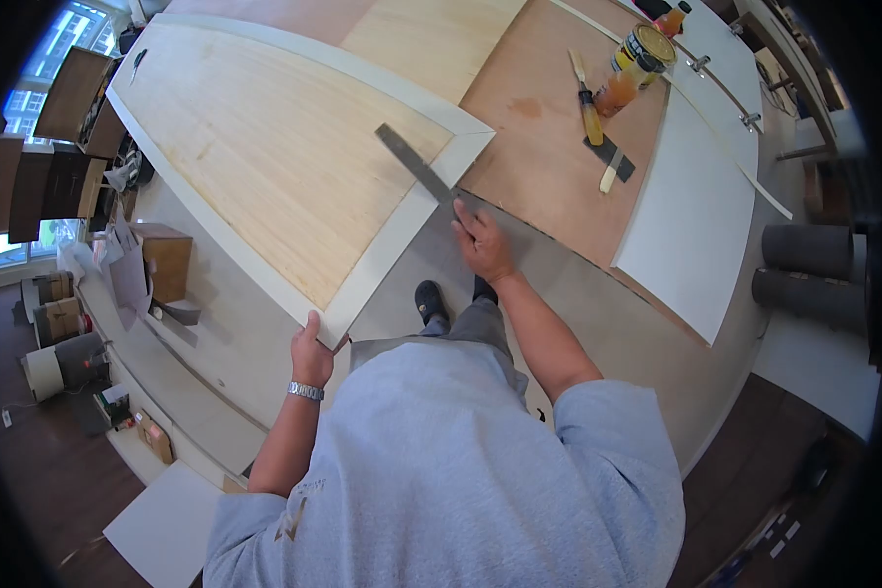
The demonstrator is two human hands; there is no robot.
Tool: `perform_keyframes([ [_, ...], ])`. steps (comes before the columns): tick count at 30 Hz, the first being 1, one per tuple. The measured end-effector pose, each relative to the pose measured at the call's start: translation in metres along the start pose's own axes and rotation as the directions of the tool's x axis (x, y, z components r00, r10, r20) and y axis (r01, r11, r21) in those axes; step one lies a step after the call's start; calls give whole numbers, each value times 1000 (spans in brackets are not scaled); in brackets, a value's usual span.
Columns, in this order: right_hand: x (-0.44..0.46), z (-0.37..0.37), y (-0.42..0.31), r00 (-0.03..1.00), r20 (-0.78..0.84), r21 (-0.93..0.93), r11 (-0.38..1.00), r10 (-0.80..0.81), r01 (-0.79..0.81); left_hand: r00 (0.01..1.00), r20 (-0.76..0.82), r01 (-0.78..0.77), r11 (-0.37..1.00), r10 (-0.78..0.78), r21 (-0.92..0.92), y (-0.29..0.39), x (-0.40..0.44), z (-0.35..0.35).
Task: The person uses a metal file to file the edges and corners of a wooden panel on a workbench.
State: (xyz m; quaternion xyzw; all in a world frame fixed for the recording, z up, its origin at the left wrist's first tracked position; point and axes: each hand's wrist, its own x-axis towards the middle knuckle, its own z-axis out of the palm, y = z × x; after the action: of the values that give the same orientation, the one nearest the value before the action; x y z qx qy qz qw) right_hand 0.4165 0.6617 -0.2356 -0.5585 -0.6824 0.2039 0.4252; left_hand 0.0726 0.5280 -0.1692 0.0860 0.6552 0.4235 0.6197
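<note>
A wooden panel with a white frame [370,279] lies on the work surface, its near corner towards me. My left hand [312,355] grips that corner, thumb on top and the other fingers largely hidden. In my right hand [480,243] is a long flat metal file [410,160], held by its near end. The file lies across the frame's right edge, its far end over the wood. My right fingers are wrapped round it.
A chisel [589,113], a scraper [610,159], a jar [645,51] and an orange bottle [615,90] stand or lie on the brown board [549,186] at the right. Beside it is a white panel [691,216]. Dark rolls [808,250] lie at far right.
</note>
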Motion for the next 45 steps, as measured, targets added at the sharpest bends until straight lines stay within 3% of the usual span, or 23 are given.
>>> perform_keyframes([
  [6, -64, 3, 7, 998, 70, -44, 999, 11, -8, 1000, -12, -20, 1000, 20, -12, 2, 0, 7],
  [9, -65, 13, -19, 994, 105, 78, 997, 6, -15, 1000, -2, -13, 1000, 13, -12, -1, -1, 4],
  [12, -26, 20, -12, 997, 56, 7, 999, 44, -44, 1000, 5, -4, 1000, 4, -11, 2, -3, 3],
  [15, -7, 13, 5, 996, -61, 64, 996, 69, -65, 1000, 23, -12, 1000, 13, -22, 1, 1, 2],
  [18, -43, 8, 6, 999, 15, 3, 999, 41, -41, 999, 20, -29, 999, 29, -28, 0, -1, 7],
  [21, -71, 19, -18, 996, 88, 105, 994, -6, -3, 998, 28, -50, 998, 51, -32, 1, 0, 14],
  [24, -42, 23, -30, 991, 137, -6, 1000, -3, 4, 997, 44, -55, 997, 57, -50, 0, 5, 23],
  [27, -19, 17, -15, 1000, 12, 68, 997, 27, -27, 997, 56, -49, 997, 53, -64, 0, 10, 31],
  [30, -49, 7, -4, 995, 56, -78, 994, 78, -73, 997, 54, -50, 995, 54, -81, 3, 12, 40],
  [33, -82, 20, -18, 998, 59, 102, 995, -6, 0, 997, 51, -55, 994, 59, -93, -1, 14, 37],
  [39, -27, 38, -13, 1000, -23, 69, 997, 19, -17, 996, 81, -21, 996, 28, -81, 2, 14, 34],
  [42, -49, 31, -6, 998, -32, -10, 999, 49, -50, 994, 109, -20, 997, 28, -80, 1, 14, 35],
  [45, -94, 48, -21, 999, -11, 64, 997, 34, -33, 991, 126, -25, 995, 37, -93, 3, 11, 33],
])
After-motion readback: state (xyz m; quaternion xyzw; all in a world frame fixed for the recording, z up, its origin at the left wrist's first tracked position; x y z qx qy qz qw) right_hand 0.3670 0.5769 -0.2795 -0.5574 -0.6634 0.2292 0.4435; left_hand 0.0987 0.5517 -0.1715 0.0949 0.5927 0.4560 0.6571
